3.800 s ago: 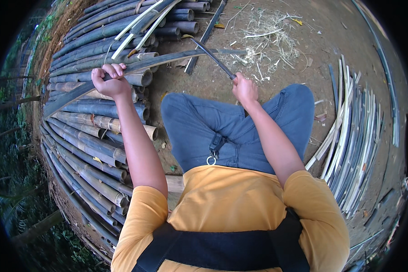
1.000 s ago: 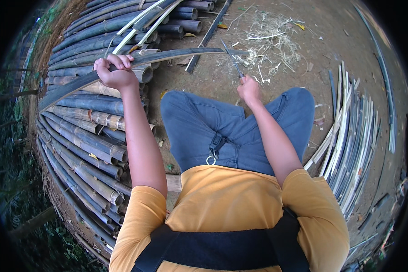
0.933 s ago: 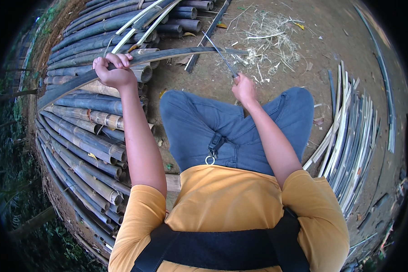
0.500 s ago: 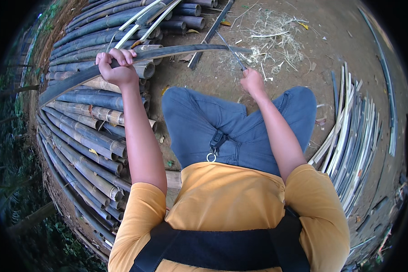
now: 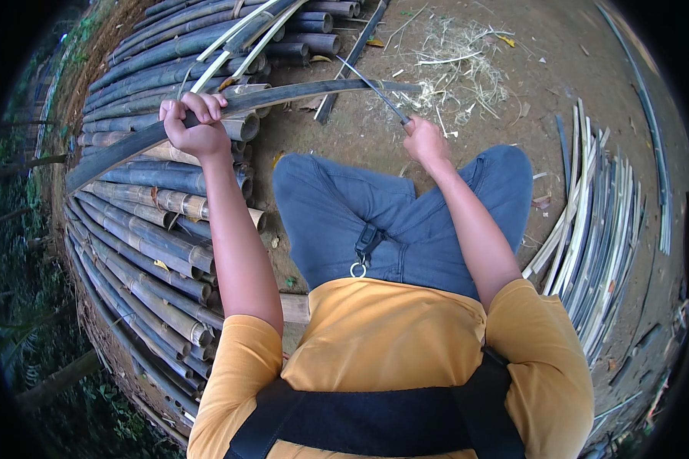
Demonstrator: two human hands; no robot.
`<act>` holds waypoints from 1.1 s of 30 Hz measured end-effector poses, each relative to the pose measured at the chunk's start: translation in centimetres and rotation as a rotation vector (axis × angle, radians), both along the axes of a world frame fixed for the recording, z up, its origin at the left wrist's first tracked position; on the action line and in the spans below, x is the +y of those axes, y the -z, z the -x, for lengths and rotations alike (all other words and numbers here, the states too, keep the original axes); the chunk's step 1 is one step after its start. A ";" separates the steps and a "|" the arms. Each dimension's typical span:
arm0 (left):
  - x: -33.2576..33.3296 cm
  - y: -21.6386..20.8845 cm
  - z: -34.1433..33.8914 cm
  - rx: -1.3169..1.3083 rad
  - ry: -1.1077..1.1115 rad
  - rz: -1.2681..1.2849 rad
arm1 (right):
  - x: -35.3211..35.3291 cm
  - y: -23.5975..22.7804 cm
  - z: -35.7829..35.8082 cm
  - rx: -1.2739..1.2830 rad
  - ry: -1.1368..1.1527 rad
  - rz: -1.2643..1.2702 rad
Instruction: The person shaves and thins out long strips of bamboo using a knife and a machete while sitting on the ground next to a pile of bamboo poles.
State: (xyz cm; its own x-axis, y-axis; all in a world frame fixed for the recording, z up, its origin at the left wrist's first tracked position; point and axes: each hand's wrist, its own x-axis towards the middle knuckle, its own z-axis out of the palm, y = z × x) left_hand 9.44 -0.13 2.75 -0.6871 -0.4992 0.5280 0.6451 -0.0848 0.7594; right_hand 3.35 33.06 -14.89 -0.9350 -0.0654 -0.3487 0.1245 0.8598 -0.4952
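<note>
My left hand (image 5: pixel 195 126) is wrapped round a long dark split bamboo strip (image 5: pixel 306 90), which stretches from the far left across to the shavings. In my right hand (image 5: pixel 425 141) is the handle of a knife (image 5: pixel 380 95), closed in my fist. The thin blade points up and to the left and crosses the strip near its right end; whether it touches the strip I cannot tell. My fingers hide part of the strip at the left and most of the knife's handle.
Stacked bamboo poles (image 5: pixel 168 203) fill the left side, with pale split pieces (image 5: pixel 241 46) on top. Pale shavings (image 5: pixel 467 73) lie beyond my right hand. A bundle of thin strips (image 5: pixel 589 229) rests at the right. Another dark strip (image 5: pixel 352 57) lies on the ground ahead.
The knife blade has swung toward the left and lies at a flatter slant, its tip now farther left. My right hand has shifted slightly. My left hand keeps its grip on the strip.
</note>
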 end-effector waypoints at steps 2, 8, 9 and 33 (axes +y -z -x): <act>0.3 0.0 0.5 0.009 0.007 -0.023 | 0.1 1.6 0.6 0.010 0.084 -0.022; 0.4 -0.5 0.1 0.021 0.066 0.019 | 1.2 1.5 -0.1 -0.014 0.048 0.008; 0.2 -0.4 0.0 0.021 0.055 0.005 | 0.3 0.5 -0.5 -0.010 -0.001 0.019; 5.9 -2.5 -0.1 0.075 0.046 -0.008 | -7.1 -1.9 3.8 -0.447 0.537 1.320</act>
